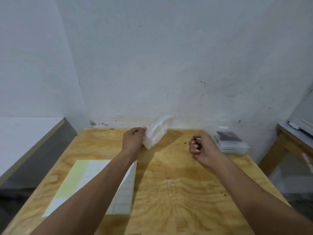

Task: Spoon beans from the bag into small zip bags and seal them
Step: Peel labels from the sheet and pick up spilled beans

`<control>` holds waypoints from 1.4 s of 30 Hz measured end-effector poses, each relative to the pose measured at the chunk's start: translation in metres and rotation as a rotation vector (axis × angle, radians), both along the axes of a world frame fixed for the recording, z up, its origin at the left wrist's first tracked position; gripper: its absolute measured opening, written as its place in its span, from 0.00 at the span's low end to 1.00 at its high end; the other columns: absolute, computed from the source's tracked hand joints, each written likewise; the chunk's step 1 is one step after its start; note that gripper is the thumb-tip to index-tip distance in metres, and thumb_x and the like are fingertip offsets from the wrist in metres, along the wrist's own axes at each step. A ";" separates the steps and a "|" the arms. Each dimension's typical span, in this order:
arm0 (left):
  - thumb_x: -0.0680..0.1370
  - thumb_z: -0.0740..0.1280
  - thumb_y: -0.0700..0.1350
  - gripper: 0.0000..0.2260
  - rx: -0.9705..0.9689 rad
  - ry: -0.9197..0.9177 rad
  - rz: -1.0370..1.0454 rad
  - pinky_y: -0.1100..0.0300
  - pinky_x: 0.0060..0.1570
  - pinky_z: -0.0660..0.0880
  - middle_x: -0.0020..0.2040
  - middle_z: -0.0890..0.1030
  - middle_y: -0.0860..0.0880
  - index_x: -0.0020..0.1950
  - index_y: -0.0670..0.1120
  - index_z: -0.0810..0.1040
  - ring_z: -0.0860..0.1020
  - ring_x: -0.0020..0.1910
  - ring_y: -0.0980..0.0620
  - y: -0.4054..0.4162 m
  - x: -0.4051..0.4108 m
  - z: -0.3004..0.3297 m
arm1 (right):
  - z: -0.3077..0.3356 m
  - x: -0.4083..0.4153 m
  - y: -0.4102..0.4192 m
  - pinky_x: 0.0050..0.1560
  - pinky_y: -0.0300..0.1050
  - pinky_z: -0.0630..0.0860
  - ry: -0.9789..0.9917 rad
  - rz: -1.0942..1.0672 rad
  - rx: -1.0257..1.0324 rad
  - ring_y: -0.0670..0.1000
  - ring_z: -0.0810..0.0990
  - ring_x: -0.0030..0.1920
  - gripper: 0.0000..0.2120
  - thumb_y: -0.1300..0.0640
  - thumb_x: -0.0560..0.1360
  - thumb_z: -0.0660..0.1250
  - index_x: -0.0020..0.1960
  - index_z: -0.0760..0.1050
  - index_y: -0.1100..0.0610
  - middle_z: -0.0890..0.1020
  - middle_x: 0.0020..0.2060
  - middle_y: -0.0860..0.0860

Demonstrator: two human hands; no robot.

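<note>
My left hand point(133, 140) holds a clear plastic zip bag point(156, 132) by its near edge above the far middle of the plywood table point(177, 192). The bag tilts up to the right and looks empty. My right hand point(201, 146) is curled to the right of it, apart from the bag, with a few small dark bits, possibly beans point(194, 139), pinched at its fingertips. No spoon and no large bean bag are in view.
A stack of flat zip bags point(231, 141), some with dark contents, lies at the table's far right. A white and yellow label sheet point(94, 187) lies under my left forearm. Dark crumbs dot the wood. A wall stands right behind the table; other tables flank it.
</note>
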State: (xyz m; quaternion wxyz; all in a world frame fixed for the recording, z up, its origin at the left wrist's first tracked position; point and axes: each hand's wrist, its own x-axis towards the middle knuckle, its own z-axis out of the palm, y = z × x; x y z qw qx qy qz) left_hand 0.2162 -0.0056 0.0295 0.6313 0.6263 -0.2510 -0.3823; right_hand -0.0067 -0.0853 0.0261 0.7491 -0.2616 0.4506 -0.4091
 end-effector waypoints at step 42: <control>0.80 0.67 0.51 0.15 -0.100 -0.216 -1.303 0.44 0.44 0.85 0.55 0.79 0.56 0.67 0.56 0.76 0.79 0.52 0.52 0.046 -0.424 0.017 | -0.001 -0.354 0.244 0.35 0.43 0.73 1.027 -0.253 0.055 0.51 0.74 0.31 0.10 0.64 0.73 0.74 0.35 0.76 0.59 0.75 0.29 0.54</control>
